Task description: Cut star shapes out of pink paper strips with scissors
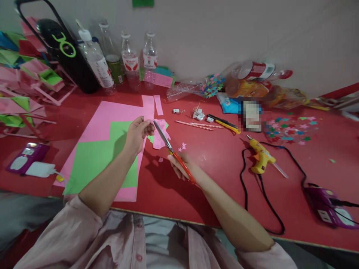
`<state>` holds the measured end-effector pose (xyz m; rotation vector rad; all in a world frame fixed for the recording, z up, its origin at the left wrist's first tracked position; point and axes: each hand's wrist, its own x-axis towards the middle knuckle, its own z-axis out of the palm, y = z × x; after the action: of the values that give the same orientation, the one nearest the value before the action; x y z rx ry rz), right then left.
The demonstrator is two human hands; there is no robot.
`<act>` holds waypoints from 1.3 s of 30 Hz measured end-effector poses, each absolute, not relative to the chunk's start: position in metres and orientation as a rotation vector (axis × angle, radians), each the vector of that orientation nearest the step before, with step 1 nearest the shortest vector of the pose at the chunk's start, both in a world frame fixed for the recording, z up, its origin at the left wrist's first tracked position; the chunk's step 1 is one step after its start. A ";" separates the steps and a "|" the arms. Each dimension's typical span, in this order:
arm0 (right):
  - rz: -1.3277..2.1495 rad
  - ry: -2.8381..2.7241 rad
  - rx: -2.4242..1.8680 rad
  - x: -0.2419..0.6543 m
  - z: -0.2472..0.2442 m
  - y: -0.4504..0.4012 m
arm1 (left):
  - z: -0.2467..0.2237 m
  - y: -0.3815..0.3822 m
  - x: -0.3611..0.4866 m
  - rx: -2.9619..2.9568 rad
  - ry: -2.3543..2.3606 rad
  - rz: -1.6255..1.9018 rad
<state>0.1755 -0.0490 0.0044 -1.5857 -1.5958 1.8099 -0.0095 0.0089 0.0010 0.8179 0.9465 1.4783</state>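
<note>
My right hand (181,166) is closed around the orange handles of a pair of scissors (162,135). The blades point up and to the left, their tips close to the fingers of my left hand (138,132). Those fingers are pinched on a small piece of pink paper (152,121), mostly hidden by the fingertips. Beneath the blades lie pink paper scraps (159,141), with bits of green showing at their edges. Small pink paper stars (182,147) rest above my right hand. Under my left forearm are a green sheet (98,160) and larger pink sheets (95,123).
A yellow glue gun (260,155) with a black cord lies to the right, near a purple power strip (328,205). Striped straws (199,126) and a yellow cutter (224,123) sit further back. Plastic bottles (130,61) and a black flask (70,63) stand along the wall.
</note>
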 end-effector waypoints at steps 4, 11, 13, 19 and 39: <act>1.834 -1.596 -1.595 0.176 0.003 -0.048 | 0.001 0.008 -0.009 0.877 0.982 1.495; 1.855 -1.611 -1.561 0.178 0.001 -0.047 | 0.001 0.005 -0.007 0.971 0.959 1.490; 1.856 -1.609 -1.554 0.179 0.001 -0.047 | 0.000 0.005 -0.007 0.975 0.970 1.488; 1.862 -1.641 -1.498 0.181 0.003 -0.048 | 0.000 0.007 -0.008 0.950 0.999 1.486; 1.772 -1.668 -1.555 0.183 0.019 -0.051 | 0.000 0.008 -0.012 0.979 0.977 1.459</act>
<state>0.1834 -0.0513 0.0186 -1.5546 -1.6678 1.7716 -0.0120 0.0079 0.0000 0.9787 0.9769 1.4590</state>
